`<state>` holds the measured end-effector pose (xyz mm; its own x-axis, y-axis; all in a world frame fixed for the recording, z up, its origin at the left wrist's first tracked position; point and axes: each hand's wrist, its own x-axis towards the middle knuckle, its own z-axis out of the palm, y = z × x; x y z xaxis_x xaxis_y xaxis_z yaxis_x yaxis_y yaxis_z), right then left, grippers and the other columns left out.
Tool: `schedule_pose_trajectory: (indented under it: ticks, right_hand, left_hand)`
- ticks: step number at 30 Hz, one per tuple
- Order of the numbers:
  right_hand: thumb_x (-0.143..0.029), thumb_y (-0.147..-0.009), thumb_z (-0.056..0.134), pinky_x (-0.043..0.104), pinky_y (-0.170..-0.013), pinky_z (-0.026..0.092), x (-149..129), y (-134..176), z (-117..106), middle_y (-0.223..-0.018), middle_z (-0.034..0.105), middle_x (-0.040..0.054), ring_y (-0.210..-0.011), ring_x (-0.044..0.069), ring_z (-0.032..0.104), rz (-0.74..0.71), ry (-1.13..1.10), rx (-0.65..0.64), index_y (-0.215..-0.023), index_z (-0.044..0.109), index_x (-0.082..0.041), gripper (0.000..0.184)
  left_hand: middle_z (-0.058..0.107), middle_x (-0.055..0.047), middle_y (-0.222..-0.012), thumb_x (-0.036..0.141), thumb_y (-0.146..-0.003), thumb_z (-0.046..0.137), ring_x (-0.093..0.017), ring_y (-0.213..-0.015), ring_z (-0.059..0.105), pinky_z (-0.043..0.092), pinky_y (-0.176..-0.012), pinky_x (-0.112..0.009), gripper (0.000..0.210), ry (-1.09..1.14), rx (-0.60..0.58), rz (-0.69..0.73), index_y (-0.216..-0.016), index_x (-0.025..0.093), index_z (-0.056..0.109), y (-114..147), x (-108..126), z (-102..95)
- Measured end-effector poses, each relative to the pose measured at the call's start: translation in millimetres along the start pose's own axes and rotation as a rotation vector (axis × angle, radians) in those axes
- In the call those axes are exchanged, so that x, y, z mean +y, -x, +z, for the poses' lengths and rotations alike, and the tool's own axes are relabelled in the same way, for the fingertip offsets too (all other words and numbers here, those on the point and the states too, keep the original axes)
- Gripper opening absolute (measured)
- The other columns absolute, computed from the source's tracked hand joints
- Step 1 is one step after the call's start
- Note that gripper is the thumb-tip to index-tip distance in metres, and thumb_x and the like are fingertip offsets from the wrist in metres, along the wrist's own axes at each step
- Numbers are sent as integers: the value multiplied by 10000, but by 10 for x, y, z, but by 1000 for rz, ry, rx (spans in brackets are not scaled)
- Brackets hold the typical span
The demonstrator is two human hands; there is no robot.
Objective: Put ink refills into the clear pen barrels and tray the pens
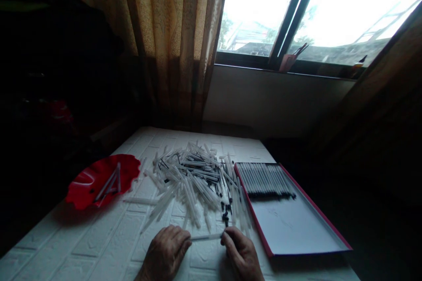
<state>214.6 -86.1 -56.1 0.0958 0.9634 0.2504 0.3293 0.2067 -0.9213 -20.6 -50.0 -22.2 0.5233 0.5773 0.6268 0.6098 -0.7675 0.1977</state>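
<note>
Near the front of the table, a clear pen barrel with a dark refill inside (pixel 206 237) spans level between my two hands. My left hand (pixel 166 250) is closed around its left end. The fingers of my right hand (pixel 242 251) pinch the right end and hide its tip. Just beyond my right fingers lie several small black pen caps or plugs (pixel 225 217). A large loose pile of clear pen barrels (pixel 191 193) spreads over the table ahead, with dark refills (pixel 201 169) mixed in.
To the right, a shallow red-edged box (pixel 306 232) holds a row of pens (pixel 267 180) with black ends. At the left stands a red wavy-rimmed dish (pixel 82 184) with a few barrels in it. The white brick-patterned table (pixel 99 232) reaches toward a curtain (pixel 171 44) and window.
</note>
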Motion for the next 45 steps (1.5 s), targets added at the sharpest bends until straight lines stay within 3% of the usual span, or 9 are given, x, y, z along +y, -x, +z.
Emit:
schedule_pose_trajectory:
  ticks: [13,20,28,34,38,41,45]
  right_hand:
    - [-572,-910,512,237,-570,458,46,5,-22,-641,615,25,-617,172,585,43,-47,-2,-761,659,-183,442]
    - [-598,-870,566,215,-459,423,119,-11,-33,-646,597,15,-508,131,518,148,-219,65,-808,659,-178,434]
    - [-610,-835,612,217,-453,428,74,-22,-12,-641,618,15,-496,131,520,155,-248,134,-829,670,-179,435]
    - [-557,-891,559,226,-514,455,76,-37,-63,-657,622,16,-567,157,563,113,-162,41,-835,659,-189,386]
    - [-491,-919,528,246,-620,494,36,-23,-57,-770,664,40,-686,183,626,76,-91,11,-936,656,-197,321]
    - [-397,-876,590,255,-643,498,-63,-11,-57,-817,693,48,-712,194,652,18,20,-95,-1017,672,-205,253]
    - [-272,-773,697,253,-645,481,-175,-3,-59,-784,715,36,-706,203,673,-133,268,-251,-940,724,-231,174]
  left_hand:
    - [685,-16,-781,367,-1025,368,-157,-702,678,553,-645,-249,275,103,51,-78,-930,228,585,-26,5,-8]
    - [711,-11,-751,389,-1020,367,-173,-671,691,556,-625,-280,298,60,52,-66,-926,233,604,-3,-20,14]
    - [719,-11,-755,363,-1011,418,-161,-679,699,571,-639,-266,255,93,107,-78,-932,223,616,-2,-17,16]
    - [714,-10,-763,350,-1011,428,-155,-682,695,566,-643,-264,219,119,102,-74,-953,222,596,1,-36,16]
    - [705,-13,-781,361,-1023,380,-167,-703,686,553,-648,-279,260,118,8,-67,-939,228,587,-7,-19,6]
    - [695,-22,-805,375,-1028,336,-184,-711,670,539,-628,-289,313,99,-109,-20,-924,237,598,-19,15,-10]
    - [682,-20,-778,351,-1029,321,-192,-687,646,515,-614,-293,324,50,-150,48,-916,234,601,-39,52,-23]
